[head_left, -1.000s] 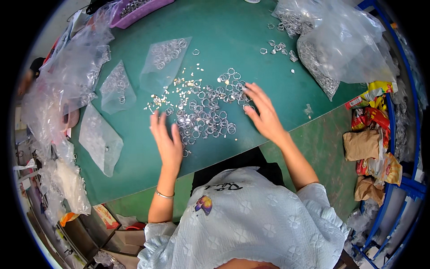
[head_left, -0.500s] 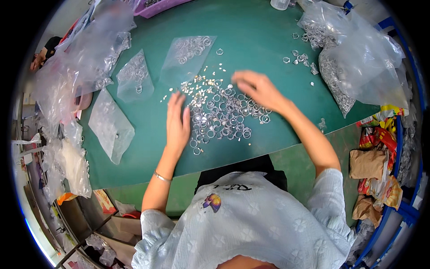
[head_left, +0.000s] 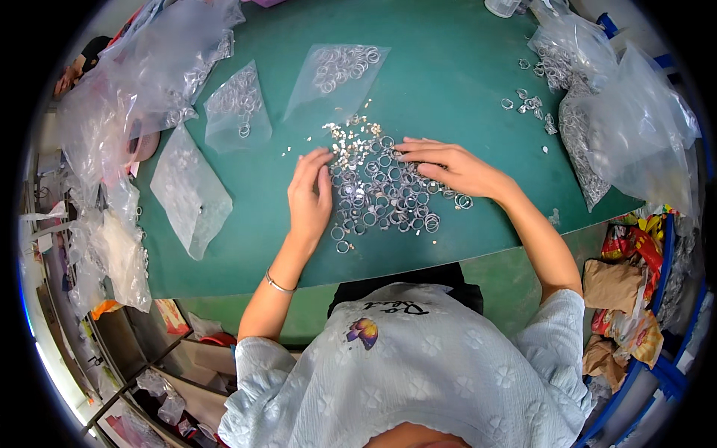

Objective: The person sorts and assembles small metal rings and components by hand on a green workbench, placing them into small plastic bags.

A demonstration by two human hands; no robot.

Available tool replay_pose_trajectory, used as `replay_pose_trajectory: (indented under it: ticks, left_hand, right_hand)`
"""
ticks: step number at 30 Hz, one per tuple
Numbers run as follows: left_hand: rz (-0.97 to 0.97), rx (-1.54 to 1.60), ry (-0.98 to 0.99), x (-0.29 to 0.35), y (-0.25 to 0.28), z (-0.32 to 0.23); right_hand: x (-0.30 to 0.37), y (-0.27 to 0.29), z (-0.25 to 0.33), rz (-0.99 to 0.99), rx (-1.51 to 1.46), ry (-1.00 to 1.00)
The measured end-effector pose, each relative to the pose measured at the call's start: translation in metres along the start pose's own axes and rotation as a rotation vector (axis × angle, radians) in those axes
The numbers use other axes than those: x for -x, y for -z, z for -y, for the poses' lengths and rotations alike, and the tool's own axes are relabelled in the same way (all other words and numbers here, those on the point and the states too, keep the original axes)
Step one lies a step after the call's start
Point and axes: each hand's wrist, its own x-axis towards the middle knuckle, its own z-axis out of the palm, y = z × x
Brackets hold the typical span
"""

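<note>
A pile of silver-coloured metal rings (head_left: pixel 390 201) is spread on the green table. Small pale chips (head_left: pixel 357 140) are scattered along its far left side, some mixed among the rings. My left hand (head_left: pixel 309 196) rests at the pile's left edge, fingers stretched and open, nearest the chips. From the right, my right hand (head_left: pixel 461 169) lies over the far right part of the pile. Its fingers are extended and slightly apart, touching the rings and hiding some of them. Neither hand visibly grips anything.
Clear plastic bags of rings lie beyond the pile, one larger (head_left: pixel 340 71) and one smaller (head_left: pixel 240 104). An almost flat bag (head_left: pixel 191 190) lies left. Big ring-filled bags (head_left: pixel 579 142) stand at right beside loose rings (head_left: pixel 529 103). More plastic bags (head_left: pixel 142 82) crowd the left.
My right hand has come down onto the pile from its far edge, its fingers now stretched out. My left hand stays at the left edge. The whole view has shifted slightly.
</note>
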Motion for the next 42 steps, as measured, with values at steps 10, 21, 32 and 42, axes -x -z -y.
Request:
replay_pose_trajectory:
  ticks: [10,21,32,42]
  left_hand:
    - [0.394,-0.075,-0.191,0.018,-0.005,-0.033]
    - [0.453,-0.291,-0.297,0.031,-0.003,-0.049]
    - [0.338,-0.099,-0.264,0.069,0.032,-0.096]
    - [0.21,-0.225,-0.148,0.094,0.008,-0.076]
  right_hand:
    - [0.005,-0.026,0.031,0.037,0.377,0.066]
    - [0.041,-0.05,0.054,-0.049,0.642,-0.003]
    - [0.058,-0.072,0.12,-0.396,0.675,-0.09]
    - [-0.003,-0.162,0.368,-0.176,1.131,0.414]
